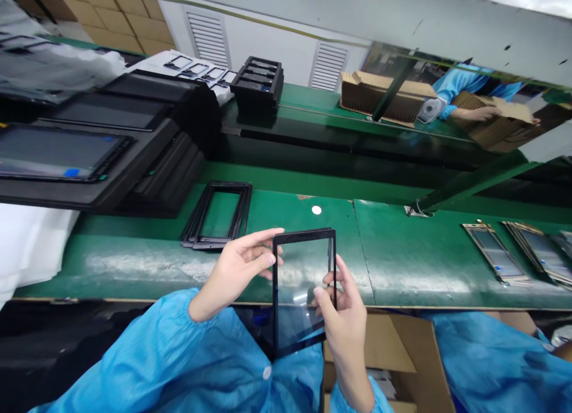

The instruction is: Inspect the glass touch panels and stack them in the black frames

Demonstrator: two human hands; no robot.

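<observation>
Between my two hands is a clear glass panel with a black border [304,237], held upright and slightly tilted above the bench's front edge. My left hand [243,270] pinches its upper left edge, thumb in front and fingers partly behind. On the right side, my right hand [344,306] grips the lower border, its thumb over the front of the glass and fingers behind. Through the glass the green bench and a blue sleeve show. Just beyond my left hand lies a loose stack of black rectangular frames [243,213] on the bench.
Black foam trays with screens [67,154] pile up at left, beside white foam sheets [36,240]. Panels with gold edges [496,252] lie at right. A green post [469,180] rises from the bench. Across it, a co-worker's hand [478,114] touches cardboard dividers. An open carton [429,353] stands below.
</observation>
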